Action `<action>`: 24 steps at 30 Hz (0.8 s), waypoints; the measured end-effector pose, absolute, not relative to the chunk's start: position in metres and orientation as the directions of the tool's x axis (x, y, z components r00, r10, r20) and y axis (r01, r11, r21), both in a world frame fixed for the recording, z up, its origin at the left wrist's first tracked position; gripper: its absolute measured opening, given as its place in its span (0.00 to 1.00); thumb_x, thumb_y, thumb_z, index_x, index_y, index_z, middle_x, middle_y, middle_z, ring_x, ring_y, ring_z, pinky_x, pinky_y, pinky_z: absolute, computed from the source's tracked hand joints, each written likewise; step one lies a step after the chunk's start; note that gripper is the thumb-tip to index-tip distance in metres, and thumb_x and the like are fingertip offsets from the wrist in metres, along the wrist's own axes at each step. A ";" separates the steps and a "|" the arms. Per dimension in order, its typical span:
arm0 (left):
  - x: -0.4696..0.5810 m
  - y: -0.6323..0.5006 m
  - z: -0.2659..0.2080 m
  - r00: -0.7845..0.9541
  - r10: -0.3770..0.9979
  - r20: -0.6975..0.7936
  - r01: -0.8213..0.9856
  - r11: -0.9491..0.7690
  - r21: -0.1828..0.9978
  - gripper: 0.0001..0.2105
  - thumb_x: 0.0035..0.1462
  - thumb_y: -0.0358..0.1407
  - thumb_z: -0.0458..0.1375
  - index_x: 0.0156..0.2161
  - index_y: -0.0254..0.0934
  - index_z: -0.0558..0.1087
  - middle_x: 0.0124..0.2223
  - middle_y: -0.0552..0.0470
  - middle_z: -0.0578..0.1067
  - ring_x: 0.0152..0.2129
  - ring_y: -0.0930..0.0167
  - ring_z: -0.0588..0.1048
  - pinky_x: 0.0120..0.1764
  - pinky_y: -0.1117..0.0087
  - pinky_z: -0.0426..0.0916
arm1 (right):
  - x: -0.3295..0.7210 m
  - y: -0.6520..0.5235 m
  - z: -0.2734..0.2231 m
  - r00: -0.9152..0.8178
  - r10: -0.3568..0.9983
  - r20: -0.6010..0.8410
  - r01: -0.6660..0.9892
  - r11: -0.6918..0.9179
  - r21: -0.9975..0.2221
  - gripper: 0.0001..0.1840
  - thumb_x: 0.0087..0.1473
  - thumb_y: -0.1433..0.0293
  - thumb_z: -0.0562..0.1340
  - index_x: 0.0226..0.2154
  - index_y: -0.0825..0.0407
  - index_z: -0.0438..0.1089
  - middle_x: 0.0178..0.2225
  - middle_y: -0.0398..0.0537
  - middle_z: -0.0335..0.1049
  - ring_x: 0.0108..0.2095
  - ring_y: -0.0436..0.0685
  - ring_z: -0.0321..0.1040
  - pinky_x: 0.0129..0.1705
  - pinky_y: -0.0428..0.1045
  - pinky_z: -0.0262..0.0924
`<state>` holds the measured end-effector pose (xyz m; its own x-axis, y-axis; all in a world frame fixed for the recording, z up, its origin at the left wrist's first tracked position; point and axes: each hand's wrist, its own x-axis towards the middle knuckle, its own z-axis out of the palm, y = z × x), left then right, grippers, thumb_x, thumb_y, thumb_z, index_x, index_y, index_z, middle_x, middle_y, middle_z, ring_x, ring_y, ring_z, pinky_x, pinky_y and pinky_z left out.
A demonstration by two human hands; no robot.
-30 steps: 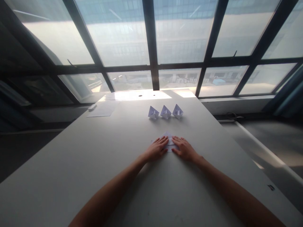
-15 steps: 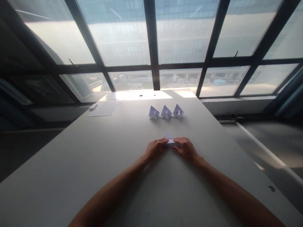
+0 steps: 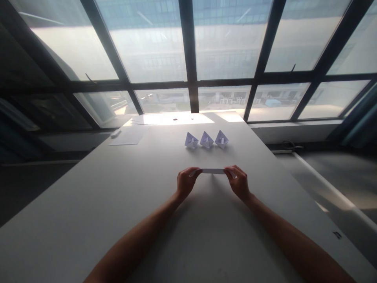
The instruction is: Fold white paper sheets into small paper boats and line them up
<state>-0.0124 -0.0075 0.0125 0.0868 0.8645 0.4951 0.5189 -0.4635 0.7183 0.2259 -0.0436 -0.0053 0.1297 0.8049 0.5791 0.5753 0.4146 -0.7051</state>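
A folded piece of white paper (image 3: 213,171) stretches between my two hands as a narrow, level strip, with a shadow on the table below it. My left hand (image 3: 186,181) pinches its left end between thumb and fingers. At the other end, my right hand (image 3: 238,182) grips it the same way. My fingers cover both ends of the paper. Beyond my hands, three folded paper boats (image 3: 206,140) stand side by side in a row, each with a pointed peak.
The white table (image 3: 118,204) runs away from me to a large dark-framed window (image 3: 193,51). White sheets of paper (image 3: 129,135) lie at the far left, with a small white item (image 3: 116,133) on their edge. A small black mark (image 3: 337,235) is near the right edge.
My hands have moved apart and the paper has come up off the table. It now shows as a long strip held by its ends. The paper boats have stayed put.
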 end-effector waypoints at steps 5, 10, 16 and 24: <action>-0.007 -0.005 0.011 -0.065 0.891 0.450 0.263 -0.420 0.869 0.18 0.53 0.44 0.66 0.45 0.36 0.76 0.26 0.56 0.75 0.22 0.73 0.71 0.25 0.75 0.65 | 0.225 -0.041 -0.005 0.319 0.784 0.532 0.429 0.381 -0.819 0.16 0.57 0.57 0.62 0.43 0.51 0.72 0.38 0.52 0.74 0.39 0.60 0.72 0.43 0.55 0.69; -0.006 -0.004 0.009 -0.060 0.919 0.391 0.160 -0.378 0.912 0.19 0.57 0.43 0.61 0.50 0.34 0.71 0.22 0.59 0.70 0.17 0.75 0.68 0.22 0.77 0.63 | 0.222 -0.034 -0.010 0.379 0.835 0.399 0.228 0.333 -0.915 0.22 0.53 0.57 0.64 0.46 0.54 0.70 0.35 0.49 0.73 0.23 0.52 0.67 0.26 0.49 0.68; -0.014 0.005 -0.002 0.082 0.956 0.282 0.605 -0.273 0.748 0.12 0.58 0.38 0.59 0.46 0.37 0.74 0.29 0.52 0.75 0.28 0.67 0.75 0.34 0.67 0.70 | 0.228 -0.024 -0.022 0.310 0.891 0.331 0.347 0.218 -0.912 0.22 0.49 0.60 0.65 0.43 0.56 0.72 0.32 0.50 0.74 0.23 0.53 0.68 0.27 0.50 0.66; 0.000 -0.018 0.003 0.565 0.744 0.357 0.717 -0.657 0.233 0.21 0.67 0.33 0.45 0.63 0.37 0.62 0.65 0.44 0.62 0.64 0.63 0.57 0.64 0.58 0.50 | 0.226 -0.028 -0.026 0.209 0.925 0.318 0.728 0.070 -0.682 0.18 0.53 0.68 0.62 0.47 0.49 0.71 0.36 0.49 0.76 0.37 0.60 0.73 0.41 0.53 0.65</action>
<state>-0.0001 -0.0176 0.0033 0.5651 0.7436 0.3573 0.7169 -0.6569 0.2333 0.2259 -0.0275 -0.0259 0.2092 0.9247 0.3180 0.7276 0.0700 -0.6824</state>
